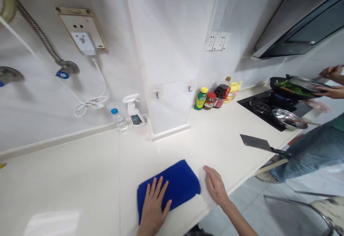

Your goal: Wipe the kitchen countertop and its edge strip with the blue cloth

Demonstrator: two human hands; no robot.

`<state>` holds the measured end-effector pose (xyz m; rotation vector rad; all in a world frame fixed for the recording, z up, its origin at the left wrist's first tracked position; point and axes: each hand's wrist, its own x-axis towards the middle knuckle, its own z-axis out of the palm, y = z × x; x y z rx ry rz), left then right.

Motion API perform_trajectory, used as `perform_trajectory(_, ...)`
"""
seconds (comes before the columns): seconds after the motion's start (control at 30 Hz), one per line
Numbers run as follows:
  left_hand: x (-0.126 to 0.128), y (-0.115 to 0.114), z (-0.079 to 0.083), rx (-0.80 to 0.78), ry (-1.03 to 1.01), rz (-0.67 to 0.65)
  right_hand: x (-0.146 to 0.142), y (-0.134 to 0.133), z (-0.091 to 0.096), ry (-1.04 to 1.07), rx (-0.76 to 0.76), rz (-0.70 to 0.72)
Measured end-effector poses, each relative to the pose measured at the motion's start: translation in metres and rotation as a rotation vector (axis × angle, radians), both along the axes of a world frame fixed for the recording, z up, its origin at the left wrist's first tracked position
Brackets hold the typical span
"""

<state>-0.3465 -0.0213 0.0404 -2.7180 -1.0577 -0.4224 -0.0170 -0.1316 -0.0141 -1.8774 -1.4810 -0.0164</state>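
A folded blue cloth (177, 182) lies on the white countertop (80, 171) near its front edge. My left hand (154, 205) rests flat on the cloth's near left part, fingers stretched out. My right hand (215, 186) lies flat on the bare counter just right of the cloth, fingers together and extended, holding nothing.
A cleaver (259, 144) lies on the counter to the right. Sauce bottles (212, 98) stand by the wall, a spray bottle (133, 111) and water bottle (119, 119) further left. Another person's hands (329, 83) work a pan (290, 87) on the stove (264, 105).
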Motion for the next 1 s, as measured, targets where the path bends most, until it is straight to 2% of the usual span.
perform_trajectory(0.13, -0.074, 0.002, -0.006, -0.002, 0.034, 0.130, 0.009, -0.013, -0.007, -0.079, 0.005, 0.088)
perform_trajectory(0.2, -0.096, 0.004, -0.005, -0.009, 0.034, 0.158, 0.007, -0.014, -0.009, -0.111, 0.005, 0.100)
perform_trajectory(0.23, -0.100, 0.004, -0.004, -0.011, 0.024, 0.173, 0.006, -0.014, -0.009, -0.121, 0.007, 0.091)
perform_trajectory(0.3, -0.090, 0.005, -0.002, -0.014, -0.004, 0.191, 0.003, -0.012, -0.010, -0.136, 0.008, 0.067)
perform_trajectory(0.47, -0.017, 0.002, 0.000, 0.045, -0.004, 0.143, 0.002, -0.013, -0.011, -0.154, 0.010, 0.054)
perform_trajectory(0.57, 0.001, 0.008, 0.000, 0.043, -0.002, 0.163, 0.004, -0.015, -0.013, -0.131, 0.004, 0.053)
perform_trajectory(0.63, -0.003, 0.019, 0.001, 0.005, -0.005, 0.182, 0.006, -0.016, -0.013, -0.122, 0.004, 0.046)
perform_trajectory(0.73, -0.019, 0.044, 0.003, -0.039, -0.032, 0.287, 0.007, -0.016, -0.013, -0.165, 0.033, 0.062)
perform_trajectory(1.0, -0.067, 0.138, 0.006, -0.034, -0.050, 0.596, 0.013, -0.016, -0.011, -0.241, 0.010, 0.086)
